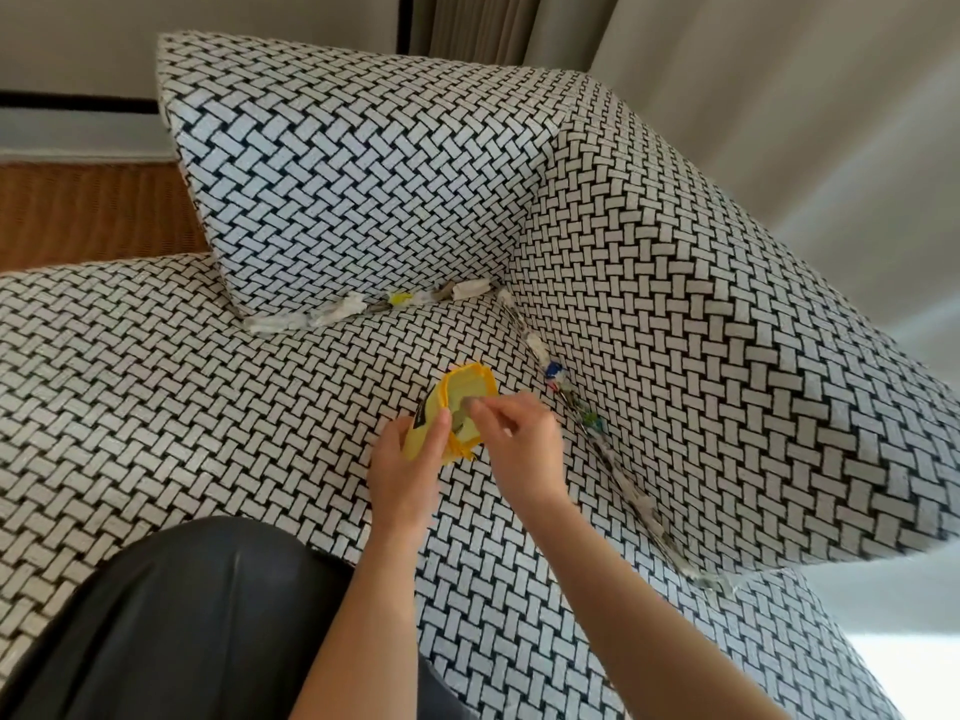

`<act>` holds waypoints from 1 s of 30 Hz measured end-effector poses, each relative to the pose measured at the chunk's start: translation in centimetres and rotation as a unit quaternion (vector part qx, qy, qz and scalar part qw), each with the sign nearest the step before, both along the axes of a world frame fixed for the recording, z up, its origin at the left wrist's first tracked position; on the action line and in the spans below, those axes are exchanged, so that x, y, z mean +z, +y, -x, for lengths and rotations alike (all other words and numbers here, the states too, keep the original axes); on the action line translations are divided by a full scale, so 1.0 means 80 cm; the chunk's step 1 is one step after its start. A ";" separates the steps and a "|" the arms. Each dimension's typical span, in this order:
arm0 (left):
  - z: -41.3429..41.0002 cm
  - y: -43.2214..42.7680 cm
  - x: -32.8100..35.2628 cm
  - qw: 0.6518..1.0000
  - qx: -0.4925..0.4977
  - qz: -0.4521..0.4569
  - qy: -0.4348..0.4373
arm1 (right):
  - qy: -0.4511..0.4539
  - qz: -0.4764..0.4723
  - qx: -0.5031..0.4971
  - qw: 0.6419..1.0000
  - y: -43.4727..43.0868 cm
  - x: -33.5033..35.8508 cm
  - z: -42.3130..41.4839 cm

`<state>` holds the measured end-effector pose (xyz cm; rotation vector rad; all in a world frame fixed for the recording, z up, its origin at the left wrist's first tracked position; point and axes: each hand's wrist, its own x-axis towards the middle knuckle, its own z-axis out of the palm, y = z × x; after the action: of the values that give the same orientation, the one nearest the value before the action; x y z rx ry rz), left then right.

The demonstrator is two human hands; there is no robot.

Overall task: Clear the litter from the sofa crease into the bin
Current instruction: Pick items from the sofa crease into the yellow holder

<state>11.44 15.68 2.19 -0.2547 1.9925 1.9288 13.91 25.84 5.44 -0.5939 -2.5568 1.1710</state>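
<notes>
On woven sofa (156, 407), gripped yellow bin (470, 389) in left hand (408, 462), pinched scrap (461, 412) with right hand (519, 444), left litter (332, 314) along 2 creases.

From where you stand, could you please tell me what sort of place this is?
Probably a home living room: a woven-pattern sofa with loose back cushions, long curtains behind it and a wood-toned floor beside it.

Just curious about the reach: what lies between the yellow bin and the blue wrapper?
Between bin and blue wrapper, only bare seat, seen in the head view.
</notes>
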 end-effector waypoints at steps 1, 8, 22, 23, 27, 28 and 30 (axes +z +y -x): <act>-0.001 0.000 0.000 1.000 0.002 -0.005 -0.002 | -0.009 -0.025 0.020 0.999 0.000 -0.001 0.003; -0.001 0.001 0.004 1.000 0.011 -0.027 -0.011 | -0.053 0.082 -0.095 0.991 0.051 -0.032 0.032; 0.007 0.003 -0.010 0.999 0.025 -0.034 0.005 | -0.339 0.003 -0.036 0.940 0.136 -0.039 0.139; 0.007 0.003 -0.011 0.999 0.025 -0.034 0.001 | -0.335 0.001 -0.034 0.942 0.139 -0.041 0.137; 0.009 0.003 -0.011 0.999 0.025 -0.031 -0.011 | -0.276 -0.047 -0.046 0.959 0.142 -0.052 0.122; 0.009 0.003 -0.010 0.999 0.027 -0.033 -0.012 | -0.253 -0.090 -0.053 0.962 0.141 -0.055 0.116; 0.010 0.003 -0.012 0.999 0.028 -0.034 -0.008 | -0.220 -0.200 -0.066 0.952 0.138 -0.063 0.103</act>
<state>10.66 15.92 1.24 -0.3106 1.9253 2.0187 5.64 36.88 0.41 -0.9910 -2.9405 0.4848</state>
